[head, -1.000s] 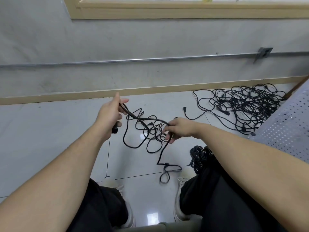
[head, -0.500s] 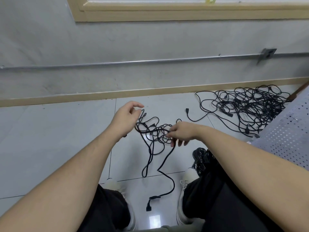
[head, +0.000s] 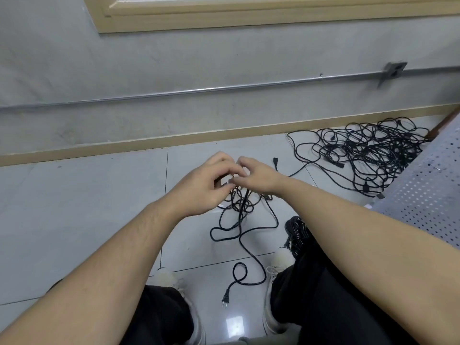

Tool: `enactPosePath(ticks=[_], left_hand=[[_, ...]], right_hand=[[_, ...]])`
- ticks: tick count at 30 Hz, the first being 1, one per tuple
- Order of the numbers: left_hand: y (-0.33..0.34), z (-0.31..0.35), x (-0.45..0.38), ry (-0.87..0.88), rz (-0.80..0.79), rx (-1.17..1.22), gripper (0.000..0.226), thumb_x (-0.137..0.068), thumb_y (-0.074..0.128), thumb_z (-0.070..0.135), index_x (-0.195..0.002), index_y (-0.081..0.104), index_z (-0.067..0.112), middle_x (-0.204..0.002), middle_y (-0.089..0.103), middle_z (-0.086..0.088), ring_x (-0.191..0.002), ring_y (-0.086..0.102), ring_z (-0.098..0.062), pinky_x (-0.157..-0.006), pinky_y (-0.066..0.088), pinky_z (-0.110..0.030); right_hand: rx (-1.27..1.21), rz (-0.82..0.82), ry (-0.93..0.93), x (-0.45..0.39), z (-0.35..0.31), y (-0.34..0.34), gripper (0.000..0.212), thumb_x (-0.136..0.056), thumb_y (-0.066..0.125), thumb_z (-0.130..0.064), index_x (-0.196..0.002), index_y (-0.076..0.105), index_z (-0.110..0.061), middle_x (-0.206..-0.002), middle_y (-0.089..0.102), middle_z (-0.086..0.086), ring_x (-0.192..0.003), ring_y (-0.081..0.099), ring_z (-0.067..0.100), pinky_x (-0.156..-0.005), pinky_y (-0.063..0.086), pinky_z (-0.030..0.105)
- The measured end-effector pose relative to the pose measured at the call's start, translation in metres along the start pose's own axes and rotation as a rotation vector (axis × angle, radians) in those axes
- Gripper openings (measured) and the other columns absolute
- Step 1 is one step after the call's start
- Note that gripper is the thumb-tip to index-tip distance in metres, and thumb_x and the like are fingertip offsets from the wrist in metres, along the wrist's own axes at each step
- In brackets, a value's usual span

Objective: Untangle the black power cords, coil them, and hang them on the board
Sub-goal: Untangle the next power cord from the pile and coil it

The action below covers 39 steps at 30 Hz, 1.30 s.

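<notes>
Both forearms stretched forward, hands meeting above the floor (head: 82,195). Left hand (head: 204,185) with fingers curled, pinching the top of a tangled black cord (head: 242,207); right hand (head: 258,174) pinching the same spot. Cord hanging down to a two-pin plug (head: 226,299) between the shoes. Large cord pile (head: 373,155) far right, beside the perforated board (head: 428,200).

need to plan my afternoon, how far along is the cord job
Early. Possibly done: one bundle lies by the right knee; nothing visibly hung. In hand: left hand and right hand meet on one loose cord, its plug on the floor. Left: the tangled pile by the perforated board.
</notes>
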State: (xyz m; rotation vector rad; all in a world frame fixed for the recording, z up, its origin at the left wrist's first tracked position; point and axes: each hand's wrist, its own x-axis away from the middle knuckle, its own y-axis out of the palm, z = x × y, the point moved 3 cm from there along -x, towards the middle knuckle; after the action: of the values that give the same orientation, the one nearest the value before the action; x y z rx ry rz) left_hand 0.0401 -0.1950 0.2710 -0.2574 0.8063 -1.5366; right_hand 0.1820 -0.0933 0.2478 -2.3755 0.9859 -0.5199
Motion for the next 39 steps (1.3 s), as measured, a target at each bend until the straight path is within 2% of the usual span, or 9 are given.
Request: enactPosePath(ticks=[6, 8, 13, 16, 19, 23, 32, 35, 39], left_hand=[[-0.012, -0.015, -0.003, -0.268, 0.310, -0.005, 0.027, -0.099, 0.065, 0.019, -0.101, 0.059, 0.045, -0.103, 0.054, 0.017, -0.059, 0.049, -0.002, -0.065, 0.039, -0.018], [-0.006, -0.019, -0.005, -0.429, 0.219, 0.033, 0.009, -0.100, 0.062, 0.035, -0.091, 0.062, 0.036, -0.085, 0.062, 0.018, -0.057, 0.049, 0.001, -0.062, 0.039, -0.022], [0.023, -0.007, -0.007, -0.415, 0.086, 0.105, 0.054, -0.104, 0.042, 0.052, -0.095, 0.063, 0.003, -0.084, 0.057, -0.002, -0.080, 0.052, -0.013, -0.078, 0.047, -0.040], [0.033, 0.000, -0.011, -0.416, 0.101, 0.271, 0.053, -0.102, 0.036, 0.057, -0.071, 0.046, 0.015, -0.076, 0.047, -0.005, -0.077, 0.046, -0.015, -0.072, 0.035, -0.035], [0.043, 0.002, -0.013, -0.423, 0.014, 0.510, 0.049, -0.109, 0.034, 0.040, -0.070, 0.046, 0.013, -0.076, 0.067, -0.009, -0.080, 0.066, -0.024, -0.080, 0.049, -0.032], [0.048, 0.009, -0.013, -0.464, -0.011, 0.702, 0.030, -0.109, 0.042, 0.017, -0.085, 0.056, 0.008, -0.085, 0.073, -0.008, -0.077, 0.072, -0.026, -0.078, 0.055, -0.035], [0.056, 0.021, -0.016, -0.521, -0.068, 0.703, 0.033, -0.108, 0.050, 0.027, -0.139, 0.040, 0.020, -0.076, 0.063, 0.000, -0.053, 0.046, -0.015, -0.056, 0.045, -0.027], [0.059, 0.023, -0.016, -0.539, -0.204, 0.602, 0.019, -0.108, 0.048, 0.025, -0.118, 0.056, 0.011, -0.065, 0.051, 0.003, -0.050, 0.042, -0.012, -0.056, 0.048, -0.027], [0.055, 0.020, -0.019, -0.501, -0.044, 0.583, 0.018, -0.110, 0.041, 0.018, -0.093, 0.047, 0.015, -0.061, 0.045, 0.004, -0.043, 0.037, -0.010, -0.048, 0.041, -0.027]], right_hand=[[-0.674, -0.039, 0.029, 0.009, 0.000, -0.017, 0.026, -0.100, 0.063, -0.032, -0.078, 0.055, -0.019, -0.077, 0.060, 0.000, -0.069, 0.057, 0.014, -0.072, 0.051, 0.032], [-0.787, 0.047, 0.003, 0.006, -0.004, -0.020, 0.032, -0.103, 0.057, -0.036, -0.075, 0.052, -0.021, -0.089, 0.066, -0.002, -0.080, 0.062, 0.011, -0.076, 0.053, 0.032], [-1.128, 0.104, 0.012, 0.005, -0.023, -0.013, 0.038, -0.109, 0.042, -0.033, -0.074, 0.045, -0.019, -0.125, 0.072, 0.011, -0.120, 0.067, 0.022, -0.108, 0.049, 0.040], [-1.377, 0.113, 0.036, 0.009, -0.031, -0.011, 0.044, -0.109, 0.040, -0.029, -0.066, 0.035, -0.020, -0.102, 0.076, 0.017, -0.099, 0.075, 0.030, -0.105, 0.050, 0.042], [-1.527, 0.191, 0.112, 0.008, -0.032, -0.008, 0.043, -0.108, 0.043, -0.030, -0.067, 0.039, -0.017, -0.069, 0.063, 0.010, -0.052, 0.060, 0.022, -0.069, 0.059, 0.038], [-1.585, 0.226, 0.171, 0.001, -0.030, -0.013, 0.033, -0.108, 0.042, -0.035, -0.083, 0.045, -0.015, -0.056, 0.042, 0.001, -0.043, 0.031, 0.013, -0.044, 0.037, 0.025], [-1.413, 0.297, 0.155, 0.003, -0.012, -0.030, 0.045, -0.110, 0.034, -0.037, -0.070, 0.040, -0.019, -0.053, 0.036, -0.002, -0.050, 0.038, 0.017, -0.060, 0.040, 0.031], [-1.211, 0.308, 0.170, -0.002, -0.006, -0.025, 0.047, -0.110, 0.034, -0.040, -0.067, 0.040, -0.022, -0.058, 0.046, -0.001, -0.058, 0.044, 0.018, -0.065, 0.043, 0.031], [-1.096, 0.232, 0.169, -0.001, -0.005, -0.023, 0.054, -0.108, 0.022, -0.056, -0.092, 0.058, -0.019, -0.083, 0.073, 0.004, -0.080, 0.067, 0.020, -0.080, 0.051, 0.038]])
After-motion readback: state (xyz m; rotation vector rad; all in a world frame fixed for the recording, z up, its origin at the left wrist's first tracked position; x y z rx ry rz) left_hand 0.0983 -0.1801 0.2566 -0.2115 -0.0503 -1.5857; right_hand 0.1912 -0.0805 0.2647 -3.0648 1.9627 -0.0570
